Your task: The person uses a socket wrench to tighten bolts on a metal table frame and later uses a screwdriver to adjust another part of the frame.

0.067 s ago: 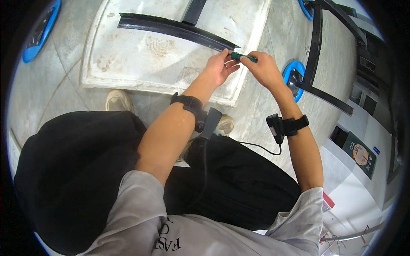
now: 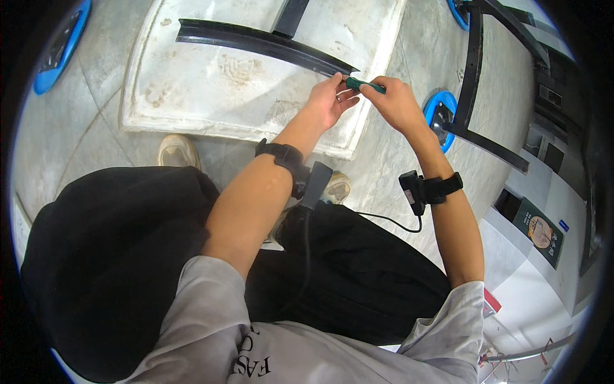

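My right hand (image 2: 395,105) is closed on the green handle of a screwdriver (image 2: 363,85), which lies nearly level and points left at the end of a black metal bar (image 2: 256,42). The screwdriver's tip is hidden by my left hand. At that same bar end is my left hand (image 2: 327,102), thumb and forefinger drawn together around the front of the tool, its other fingers loosely curled. What those two fingers pinch is too small to make out. A second black bar (image 2: 291,18) meets the first one and runs away from me.
Under the bars is a scuffed white board (image 2: 211,96) on the tiled floor. To the right stands a black metal frame (image 2: 473,70) with a blue-rimmed round pad (image 2: 440,118) at its foot. Another blue-rimmed pad (image 2: 61,51) is at far left. A cable (image 2: 390,221) hangs from my right wrist strap.
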A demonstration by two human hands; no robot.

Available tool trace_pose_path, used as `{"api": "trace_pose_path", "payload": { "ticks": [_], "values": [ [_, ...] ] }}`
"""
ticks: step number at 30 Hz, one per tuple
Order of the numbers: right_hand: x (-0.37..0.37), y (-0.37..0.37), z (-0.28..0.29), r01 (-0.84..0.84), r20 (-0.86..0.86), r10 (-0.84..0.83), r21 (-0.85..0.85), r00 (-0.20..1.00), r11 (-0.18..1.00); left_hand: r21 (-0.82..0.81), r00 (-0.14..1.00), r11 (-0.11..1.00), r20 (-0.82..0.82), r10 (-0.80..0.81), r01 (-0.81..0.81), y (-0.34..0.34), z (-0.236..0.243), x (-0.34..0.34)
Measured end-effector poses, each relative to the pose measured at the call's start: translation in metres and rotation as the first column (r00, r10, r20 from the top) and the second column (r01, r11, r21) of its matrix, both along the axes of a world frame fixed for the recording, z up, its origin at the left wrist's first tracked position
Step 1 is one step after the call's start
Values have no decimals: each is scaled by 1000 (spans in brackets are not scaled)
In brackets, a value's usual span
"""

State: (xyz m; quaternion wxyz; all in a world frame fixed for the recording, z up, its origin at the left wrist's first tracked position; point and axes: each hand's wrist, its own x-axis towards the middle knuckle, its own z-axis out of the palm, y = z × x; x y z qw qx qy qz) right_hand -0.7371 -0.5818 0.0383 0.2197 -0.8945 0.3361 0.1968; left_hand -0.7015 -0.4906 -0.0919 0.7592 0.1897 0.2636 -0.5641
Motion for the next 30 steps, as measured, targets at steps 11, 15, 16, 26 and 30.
{"api": "trace_pose_path", "payload": {
  "ticks": [11,15,16,26,30],
  "values": [
    [1,2,0,-11,2,11,5,1000,1000,7,1000,1000,-1,11,-11,0,-2,0],
    [2,2,1,-15,0,15,1,1000,1000,16,1000,1000,-4,20,-20,0,-1,0],
    [2,2,1,-16,-1,16,0,1000,1000,17,1000,1000,-7,24,-24,0,-1,0],
    [1,7,-6,-125,145,134,-68,980,990,-12,997,998,-38,68,-69,1,-2,1],
    [14,6,0,284,-34,-290,332,956,899,2,995,997,-69,79,-79,3,0,3]
  ]
}}
